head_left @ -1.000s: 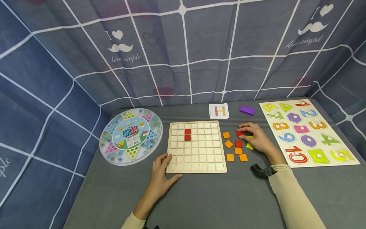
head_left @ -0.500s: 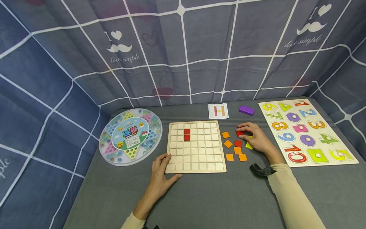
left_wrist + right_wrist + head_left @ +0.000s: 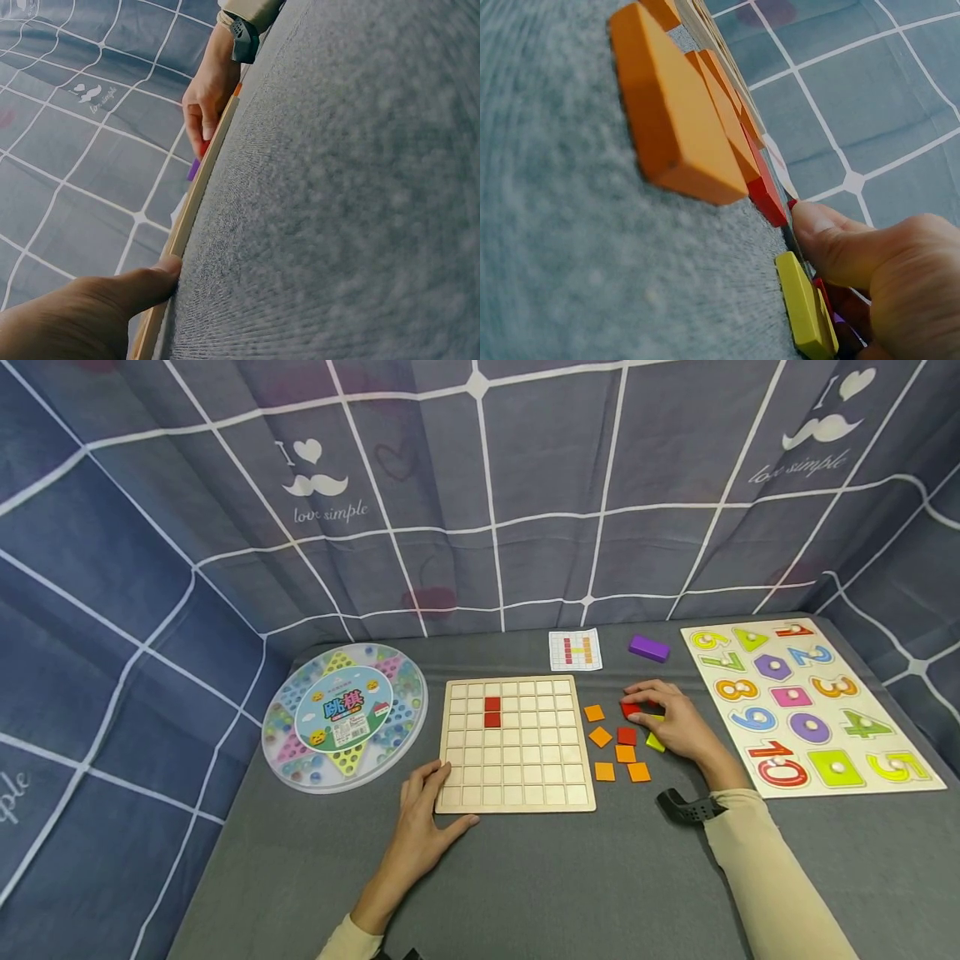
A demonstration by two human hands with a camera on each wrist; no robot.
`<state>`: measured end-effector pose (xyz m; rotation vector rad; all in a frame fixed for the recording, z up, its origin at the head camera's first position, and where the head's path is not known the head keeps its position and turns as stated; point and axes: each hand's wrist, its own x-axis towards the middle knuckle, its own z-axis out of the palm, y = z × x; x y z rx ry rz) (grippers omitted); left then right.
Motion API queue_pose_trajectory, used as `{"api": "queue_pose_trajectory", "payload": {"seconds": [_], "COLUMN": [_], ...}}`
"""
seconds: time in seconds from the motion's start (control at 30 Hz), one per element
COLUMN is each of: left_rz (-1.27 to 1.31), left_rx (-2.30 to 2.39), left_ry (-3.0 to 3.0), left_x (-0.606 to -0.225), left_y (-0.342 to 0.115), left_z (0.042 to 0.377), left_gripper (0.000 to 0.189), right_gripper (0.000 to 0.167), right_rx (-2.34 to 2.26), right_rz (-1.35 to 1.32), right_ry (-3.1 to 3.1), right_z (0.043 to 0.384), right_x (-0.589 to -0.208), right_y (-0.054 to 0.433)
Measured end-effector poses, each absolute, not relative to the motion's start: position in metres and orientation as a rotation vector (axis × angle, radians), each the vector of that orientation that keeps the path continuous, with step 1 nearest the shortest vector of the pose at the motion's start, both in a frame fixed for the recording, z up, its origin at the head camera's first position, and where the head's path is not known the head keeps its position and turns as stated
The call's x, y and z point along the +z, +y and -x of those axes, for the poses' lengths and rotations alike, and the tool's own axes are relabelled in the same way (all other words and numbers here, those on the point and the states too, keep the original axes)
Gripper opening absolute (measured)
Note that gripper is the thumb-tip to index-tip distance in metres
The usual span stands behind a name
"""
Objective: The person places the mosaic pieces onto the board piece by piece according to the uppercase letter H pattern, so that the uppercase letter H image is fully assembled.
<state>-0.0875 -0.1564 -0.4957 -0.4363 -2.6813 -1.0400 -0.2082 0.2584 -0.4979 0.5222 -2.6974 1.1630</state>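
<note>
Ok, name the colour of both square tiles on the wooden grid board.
Both square tiles are red, clearest in the head view.

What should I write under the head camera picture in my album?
Left hand touching the wooden grid board, right hand pinching a red tile near orange tiles.

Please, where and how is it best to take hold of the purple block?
The purple block is probably best pinched across the middle of its long sides, from above: it is a narrow bar lying flat on the cloth, and nothing else touches it. The right hand is nearer, though it pinches a red tile.
</note>
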Motion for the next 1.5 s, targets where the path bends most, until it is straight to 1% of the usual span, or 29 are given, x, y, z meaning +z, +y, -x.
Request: {"api": "queue_pose_trajectory", "payload": {"seconds": [0.3, 0.5, 0.7, 0.9, 1.03, 1.17, 1.5], "left_rz": [0.449, 0.443, 0.448, 0.456, 0.453, 0.444, 0.450], "left_rx": [-1.044, -1.059, -1.051, -1.039, -1.035, -1.035, -0.995], "left_ry": [-2.688, -2.687, -2.678, -2.668, -2.674, -2.694, -2.687], "left_x": [-0.497, -0.496, -0.495, -0.495, -0.493, -0.493, -0.496], "left_y": [-0.153, -0.151, -0.151, -0.153, -0.153, -0.154, -0.158], "left_z": [0.089, 0.090, 0.092, 0.094, 0.094, 0.093, 0.087], "left_gripper": [0.083, 0.082, 0.082, 0.082, 0.081, 0.081, 0.082], "right_gripper": [0.024, 0.025, 0.026, 0.022, 0.022, 0.026, 0.022], "right_rx": [1.110, 1.097, 1.105, 1.169, 1.227, 1.252, 1.241], "right_rz": [-0.504, -0.531, -0.616, -0.701, -0.701, -0.648, -0.623], "right_ry": [-2.654, -2.602, -2.568, -2.564, -2.597, -2.639, -2.696], "right_z": [0.205, 0.203, 0.201, 0.198, 0.196, 0.195, 0.195], "right_x": [-0.491, -0.482, -0.468, -0.459, -0.461, -0.467, -0.484], "right_y": [0.246, 0.224, 0.177, 0.120, 0.090, 0.071, 0.054]}}
